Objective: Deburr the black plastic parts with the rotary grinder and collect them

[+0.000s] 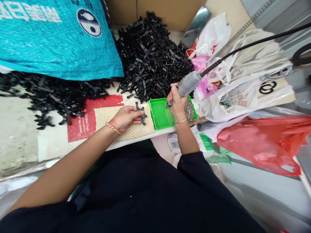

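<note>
My left hand pinches a small black plastic bracket with several arms, just above a beige textured mat. My right hand is wrapped round a grey electric screwdriver, tilted with its tip pointing down and left. That tip is over a green perforated tray, near its middle. Small metal screws are heaped at the tray's right end, partly hidden behind my right hand.
A big pile of black plastic parts rises behind the tray. More lie left, below a blue woven sack. Plastic bags crowd the right side, and a red bag hangs at the edge. A black cable runs up from the screwdriver.
</note>
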A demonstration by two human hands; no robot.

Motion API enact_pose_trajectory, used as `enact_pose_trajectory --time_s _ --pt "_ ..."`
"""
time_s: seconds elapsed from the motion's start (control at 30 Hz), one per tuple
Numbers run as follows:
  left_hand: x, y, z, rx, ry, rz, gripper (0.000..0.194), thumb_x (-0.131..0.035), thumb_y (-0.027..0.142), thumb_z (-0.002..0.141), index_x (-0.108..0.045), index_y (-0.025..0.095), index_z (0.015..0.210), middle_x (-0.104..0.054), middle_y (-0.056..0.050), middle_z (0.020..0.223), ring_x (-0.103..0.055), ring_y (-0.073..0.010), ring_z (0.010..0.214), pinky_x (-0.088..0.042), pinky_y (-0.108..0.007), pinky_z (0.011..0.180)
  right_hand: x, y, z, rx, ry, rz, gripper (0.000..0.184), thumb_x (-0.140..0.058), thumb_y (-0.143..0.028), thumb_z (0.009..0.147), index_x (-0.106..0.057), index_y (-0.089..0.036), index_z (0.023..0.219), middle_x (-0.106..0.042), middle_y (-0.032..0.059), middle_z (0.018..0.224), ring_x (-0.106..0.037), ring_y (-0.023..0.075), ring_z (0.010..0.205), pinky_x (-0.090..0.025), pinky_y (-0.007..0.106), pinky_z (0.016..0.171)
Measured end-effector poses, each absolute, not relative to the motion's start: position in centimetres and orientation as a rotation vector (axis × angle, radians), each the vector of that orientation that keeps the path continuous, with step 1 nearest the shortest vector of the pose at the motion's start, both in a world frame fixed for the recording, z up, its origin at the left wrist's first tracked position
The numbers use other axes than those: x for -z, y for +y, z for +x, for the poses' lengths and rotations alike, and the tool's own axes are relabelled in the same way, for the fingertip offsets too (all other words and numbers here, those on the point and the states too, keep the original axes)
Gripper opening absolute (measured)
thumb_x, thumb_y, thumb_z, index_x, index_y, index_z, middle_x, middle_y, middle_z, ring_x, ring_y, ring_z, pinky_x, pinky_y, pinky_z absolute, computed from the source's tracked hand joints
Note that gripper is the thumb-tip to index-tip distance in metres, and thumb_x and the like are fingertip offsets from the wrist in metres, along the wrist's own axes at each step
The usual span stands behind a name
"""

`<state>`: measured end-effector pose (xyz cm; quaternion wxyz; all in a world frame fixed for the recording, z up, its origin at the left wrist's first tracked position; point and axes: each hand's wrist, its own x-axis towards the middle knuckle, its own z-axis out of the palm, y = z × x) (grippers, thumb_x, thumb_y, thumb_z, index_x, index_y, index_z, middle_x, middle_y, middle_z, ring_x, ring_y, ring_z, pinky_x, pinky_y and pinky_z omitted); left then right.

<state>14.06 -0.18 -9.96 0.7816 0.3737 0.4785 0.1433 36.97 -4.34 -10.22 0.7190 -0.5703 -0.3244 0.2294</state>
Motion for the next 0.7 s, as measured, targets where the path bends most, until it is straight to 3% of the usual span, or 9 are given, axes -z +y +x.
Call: enact_pose_trajectory --time_s 0.2,0.7 --pt "9.33 -0.41 14.32 -0.323 1.057 0.796 0.025 -0.086 0.007 0.085 -0.064 0.013 0.075 -0.078 -0.008 0.076 -0.074 -0.0130 0.061 -0.062 -0.021 0.060 10.02 -4.29 36.94 -0.538 -0.710 -1.245 0.040 -0.079 -0.059 0.077 -0.061 -0.026 0.091 -0.044 -0.0117 0.054 -0.042 0.0085 0.044 -0.042 0.024 0.044" --pt "9.52 -0.40 14.34 -0.323 1.053 0.787 0.021 -0.086 0.007 0.085 -0.066 0.012 0.079 -0.078 -0.008 0.076 -0.074 -0.0135 0.063 -0.062 -0.023 0.063 10.66 -4.46 37.04 -0.513 -0.778 -1.193 0.036 -0.078 -0.054 0.083 -0.059 -0.025 0.093 -0.040 -0.0130 0.055 -0.042 0.0072 0.044 -0.040 0.022 0.045"
